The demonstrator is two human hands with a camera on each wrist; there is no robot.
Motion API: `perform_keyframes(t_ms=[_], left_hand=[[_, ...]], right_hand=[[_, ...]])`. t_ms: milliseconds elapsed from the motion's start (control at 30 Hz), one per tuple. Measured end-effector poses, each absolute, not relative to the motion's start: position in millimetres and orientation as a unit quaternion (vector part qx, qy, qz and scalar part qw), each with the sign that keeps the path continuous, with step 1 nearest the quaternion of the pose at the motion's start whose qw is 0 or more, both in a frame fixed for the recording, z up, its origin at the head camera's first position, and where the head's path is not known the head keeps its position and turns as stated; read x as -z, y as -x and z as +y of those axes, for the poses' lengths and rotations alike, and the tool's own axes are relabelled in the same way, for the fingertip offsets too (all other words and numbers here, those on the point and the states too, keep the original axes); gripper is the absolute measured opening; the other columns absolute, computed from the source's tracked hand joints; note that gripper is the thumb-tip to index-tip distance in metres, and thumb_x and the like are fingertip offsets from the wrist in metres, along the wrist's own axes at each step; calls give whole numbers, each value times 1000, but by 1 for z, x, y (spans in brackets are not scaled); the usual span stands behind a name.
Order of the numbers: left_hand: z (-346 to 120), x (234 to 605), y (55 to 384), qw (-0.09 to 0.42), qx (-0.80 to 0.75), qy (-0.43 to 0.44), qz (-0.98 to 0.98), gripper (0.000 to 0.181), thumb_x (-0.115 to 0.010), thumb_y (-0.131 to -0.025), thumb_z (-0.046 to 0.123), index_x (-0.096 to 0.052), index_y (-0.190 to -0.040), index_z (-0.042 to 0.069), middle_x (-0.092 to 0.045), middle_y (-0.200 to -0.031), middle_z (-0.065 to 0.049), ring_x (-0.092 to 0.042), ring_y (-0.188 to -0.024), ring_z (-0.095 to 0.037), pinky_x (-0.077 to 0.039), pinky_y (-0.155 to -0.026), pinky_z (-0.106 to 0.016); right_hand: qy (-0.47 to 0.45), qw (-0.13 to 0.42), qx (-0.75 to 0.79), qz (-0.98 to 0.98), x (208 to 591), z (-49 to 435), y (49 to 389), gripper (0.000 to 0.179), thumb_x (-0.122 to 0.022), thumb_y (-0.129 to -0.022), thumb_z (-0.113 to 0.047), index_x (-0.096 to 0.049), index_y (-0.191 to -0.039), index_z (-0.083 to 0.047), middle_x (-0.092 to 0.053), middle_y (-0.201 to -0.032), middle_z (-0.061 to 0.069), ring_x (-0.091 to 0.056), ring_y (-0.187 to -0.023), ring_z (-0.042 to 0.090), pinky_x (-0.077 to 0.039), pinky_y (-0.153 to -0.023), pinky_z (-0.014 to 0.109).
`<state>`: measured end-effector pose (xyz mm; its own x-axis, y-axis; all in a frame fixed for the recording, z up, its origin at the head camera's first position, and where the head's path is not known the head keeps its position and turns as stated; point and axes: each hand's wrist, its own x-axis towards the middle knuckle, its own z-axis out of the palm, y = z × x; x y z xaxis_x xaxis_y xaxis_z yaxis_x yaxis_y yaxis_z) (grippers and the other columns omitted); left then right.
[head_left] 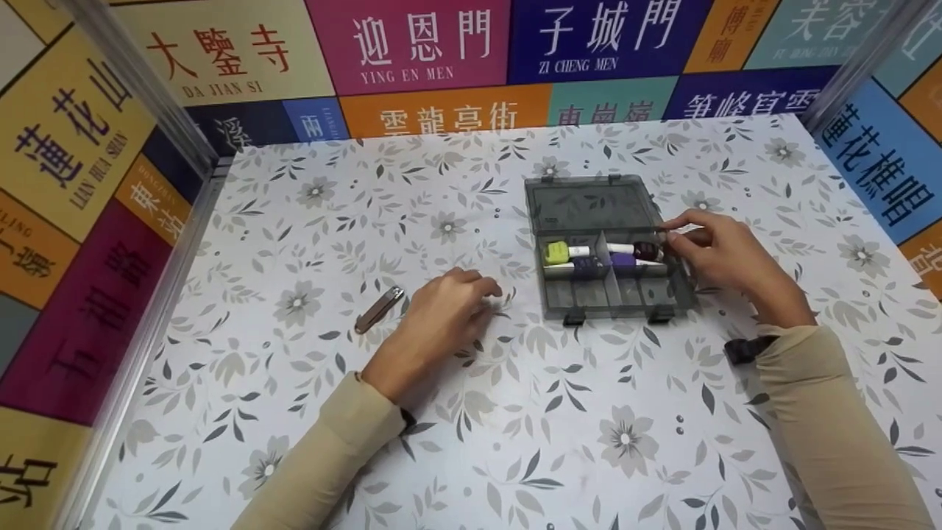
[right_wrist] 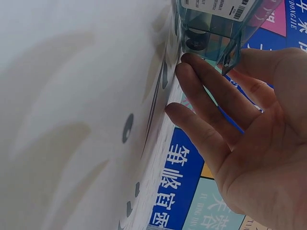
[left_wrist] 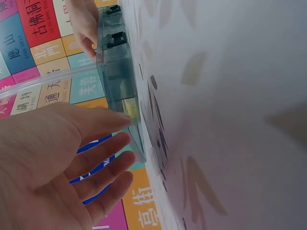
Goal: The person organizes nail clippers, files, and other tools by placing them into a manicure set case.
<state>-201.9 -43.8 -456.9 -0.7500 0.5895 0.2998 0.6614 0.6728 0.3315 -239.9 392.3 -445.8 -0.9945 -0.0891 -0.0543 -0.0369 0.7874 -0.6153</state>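
A grey see-through divided box [head_left: 576, 312] lies with its lid [head_left: 592, 208] swung back, away from the person. Small bottles that look like nail polish fill its rear compartments: a yellow-green one [head_left: 556, 252], a purple one [head_left: 624, 260], a dark one [head_left: 646, 251] and another dark one. At the box's right rear corner my right hand [head_left: 721, 254] touches the wall with fairly straight fingers; its thumb is partly hidden in the right wrist view. My left hand [head_left: 450, 313] hovers left of the box, holding nothing, fingers loosely bent. Left of that hand lies a nail clipper [head_left: 380, 310].
White flower-patterned covering [head_left: 471, 478] spreads over the table. Colourful panels with printed characters [head_left: 419, 44] stand behind and at both sides. Clear vertical strips [head_left: 143, 81] mark the left rear corner. Two black latches [head_left: 574, 318] stick out from the box's front edge.
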Motion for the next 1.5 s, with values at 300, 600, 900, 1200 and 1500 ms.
perform_keyframes(t_ms=[300, 600, 900, 1200, 1500], left_hand=[[-54, 455, 203, 67, 210, 316, -923, 22, -73, -89, -2, -79, -102, 14, -74, -94, -4, -73, -90, -29, -62, -74, -46], [-60, 454, 204, 29, 208, 296, -932, 31, -72, -87, -10, -82, -102, 15, -75, -95, -4, -75, -89, -27, -62, -73, -42], [-59, 454, 203, 10, 215, 283, -935, 24, -76, -89, -6, -81, -99, 15, -76, -96, -2, -76, -90, -23, -63, -74, -40], [-58, 457, 201, 13, 215, 280, -936, 27, -74, -90, -7, -81, -105, 13, -75, -98, -4, -75, -91, -25, -63, -77, -41], [-49, 451, 196, 41, 247, 290, -924, 21, -74, -101, 8, -77, -121, 11, -77, -113, -5, -78, -105, -27, -65, -86, -42]], right_hand=[[31, 41, 325, 944, 447, 393, 240, 33, -61, -111, -38, -71, -138, -21, -79, -126, 19, -63, -93, -18, -44, -79, 8], [35, 36, 327, 944, 446, 393, 241, 33, -61, -111, -37, -71, -138, -22, -78, -128, 20, -60, -94, -22, -42, -81, 4], [41, 23, 325, 945, 448, 392, 240, 30, -63, -110, -34, -72, -135, -20, -81, -117, 19, -66, -86, -13, -46, -73, 13], [42, 22, 331, 942, 450, 393, 239, 31, -63, -110, -35, -73, -134, -19, -81, -119, 20, -65, -88, -16, -45, -75, 10], [38, 26, 330, 943, 448, 392, 240, 31, -62, -110, -36, -72, -135, -20, -80, -123, 19, -62, -92, -19, -44, -80, 8]])
